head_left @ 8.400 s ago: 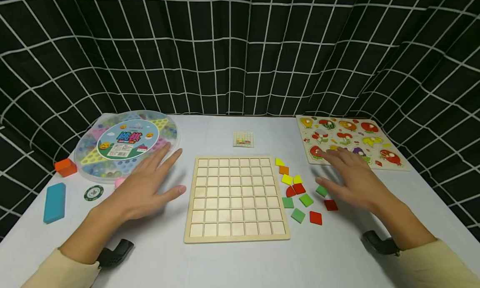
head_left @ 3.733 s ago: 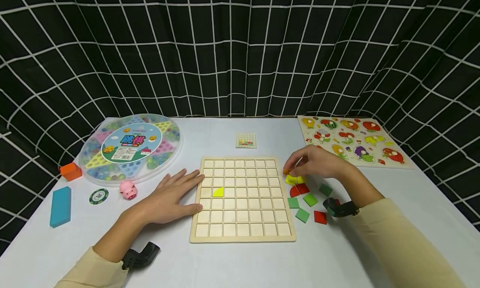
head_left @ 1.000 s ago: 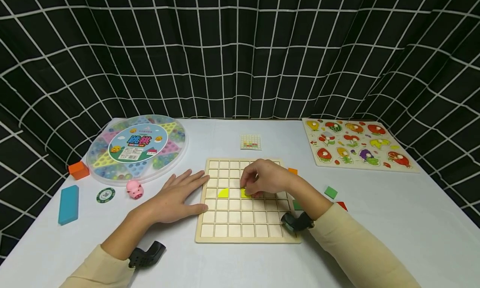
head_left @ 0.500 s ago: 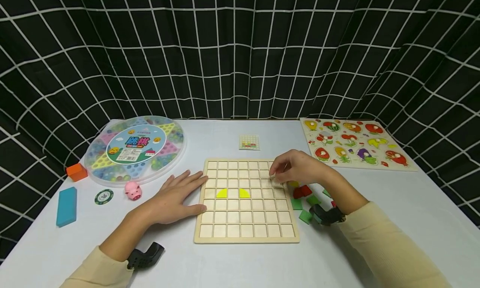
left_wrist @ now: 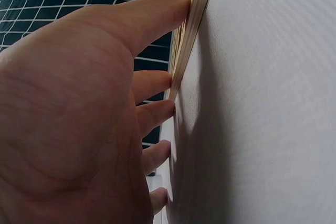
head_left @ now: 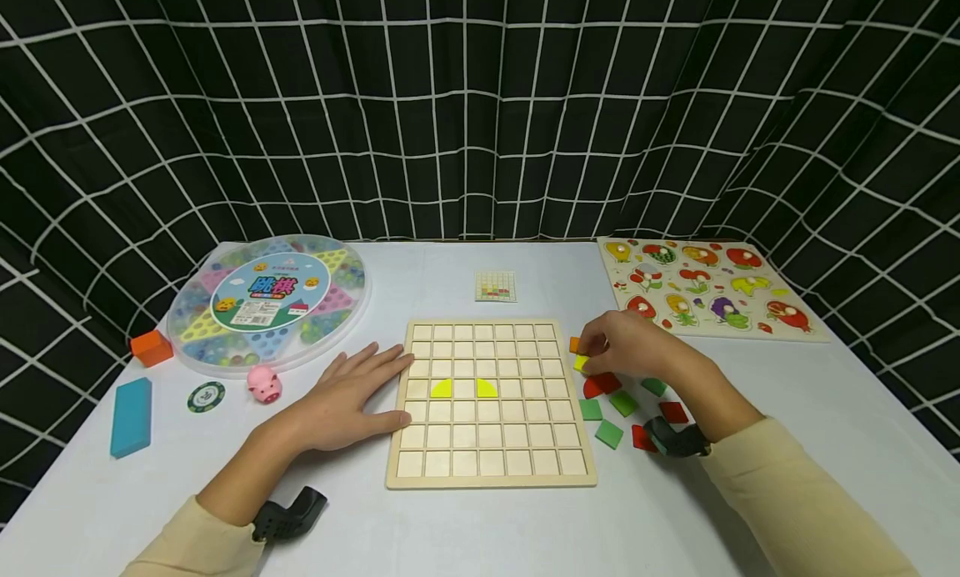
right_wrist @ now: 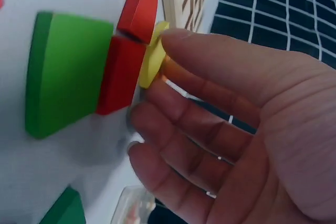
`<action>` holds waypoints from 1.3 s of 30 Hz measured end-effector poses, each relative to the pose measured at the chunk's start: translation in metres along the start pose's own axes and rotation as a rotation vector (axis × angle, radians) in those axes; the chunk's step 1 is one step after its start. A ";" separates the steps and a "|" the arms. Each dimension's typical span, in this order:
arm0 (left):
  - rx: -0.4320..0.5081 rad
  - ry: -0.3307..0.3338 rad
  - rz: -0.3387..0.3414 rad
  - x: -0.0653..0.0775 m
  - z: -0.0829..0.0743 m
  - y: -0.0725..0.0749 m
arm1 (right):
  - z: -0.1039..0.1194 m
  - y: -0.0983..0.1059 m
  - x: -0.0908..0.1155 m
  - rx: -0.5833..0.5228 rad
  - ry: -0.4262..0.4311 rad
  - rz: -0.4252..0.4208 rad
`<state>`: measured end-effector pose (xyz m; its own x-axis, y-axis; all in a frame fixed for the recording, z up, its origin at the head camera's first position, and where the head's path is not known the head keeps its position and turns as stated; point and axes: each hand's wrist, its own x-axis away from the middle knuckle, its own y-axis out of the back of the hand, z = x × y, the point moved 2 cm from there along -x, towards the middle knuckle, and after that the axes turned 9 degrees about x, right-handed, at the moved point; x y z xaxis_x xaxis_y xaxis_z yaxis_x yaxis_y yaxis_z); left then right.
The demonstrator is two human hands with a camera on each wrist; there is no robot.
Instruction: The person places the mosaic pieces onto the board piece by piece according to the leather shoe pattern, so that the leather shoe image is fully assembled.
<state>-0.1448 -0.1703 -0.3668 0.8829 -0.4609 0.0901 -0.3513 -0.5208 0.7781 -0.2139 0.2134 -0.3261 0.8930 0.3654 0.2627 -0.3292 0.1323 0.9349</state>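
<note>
Two yellow quarter-round pieces [head_left: 442, 388] sit in the grid board [head_left: 491, 481] in the head view, both in the fourth row from the far side, in the second and fourth cells from the left. The left hand [head_left: 330, 412] rests with fingers straight and spread, its thumb and index fingertip touching the board's left edge; it grips nothing. Just right of the board, the right hand [head_left: 630, 343] has its fingers curled, pinching a yellow tile [head_left: 581, 363] beside an orange tile [head_left: 574, 344]. Nearer lie red tiles [head_left: 608, 382] and green tiles [head_left: 609, 434], loose on the white table [head_left: 352, 519]. A small grid card [head_left: 496, 286] is beyond the board, a round marble-game box [head_left: 270, 302] far left, a pink pig [head_left: 264, 384] just nearer, and a fruit puzzle [head_left: 759, 308] far right. The left wrist view shows that hand's thumb tip on the board's wooden edge, the other fingers extended. In the right wrist view, the thumb tip meets the yellow tile, the index finger partly hidden behind it; whether the tile is off the table I cannot tell. Two red tiles and a green one lie close by.
</note>
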 end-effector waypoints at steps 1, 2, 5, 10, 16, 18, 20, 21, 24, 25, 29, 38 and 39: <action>0.001 0.001 0.000 0.000 0.000 0.000 | 0.001 -0.001 0.000 0.006 0.003 -0.003; 0.002 0.001 0.001 0.000 0.000 0.000 | 0.002 -0.002 0.000 0.010 0.005 -0.008; 0.003 0.002 0.000 0.000 0.001 0.000 | 0.006 -0.003 0.000 0.005 0.019 -0.019; 0.011 0.000 0.000 0.000 0.000 0.000 | 0.007 -0.006 0.000 -0.030 0.005 -0.006; 0.011 0.004 0.002 -0.001 0.000 0.000 | 0.008 -0.007 0.002 -0.055 0.039 -0.016; 0.014 0.003 0.004 -0.001 0.000 0.000 | 0.008 -0.007 0.002 -0.059 0.049 -0.018; 0.016 0.001 0.003 -0.001 -0.001 0.000 | 0.008 -0.007 0.001 -0.064 0.046 -0.011; 0.017 0.001 0.003 -0.001 -0.001 0.000 | 0.008 -0.007 0.001 -0.066 0.046 -0.005; 0.018 0.005 0.003 -0.001 0.000 0.000 | 0.008 -0.007 0.001 -0.069 0.037 0.018; 0.019 0.006 0.003 -0.001 0.000 0.000 | 0.009 -0.007 0.000 -0.067 0.033 0.022; 0.019 0.007 0.001 -0.001 0.000 0.000 | 0.011 -0.006 0.000 -0.067 0.029 0.027; 0.021 0.007 0.000 -0.001 0.001 -0.001 | 0.015 -0.007 0.002 -0.045 0.035 0.034; 0.021 0.009 0.001 -0.001 0.001 -0.001 | 0.015 -0.007 0.002 -0.051 0.025 0.039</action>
<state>-0.1459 -0.1701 -0.3683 0.8850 -0.4554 0.0965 -0.3589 -0.5356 0.7644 -0.2055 0.1998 -0.3289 0.8715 0.3940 0.2921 -0.3793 0.1640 0.9106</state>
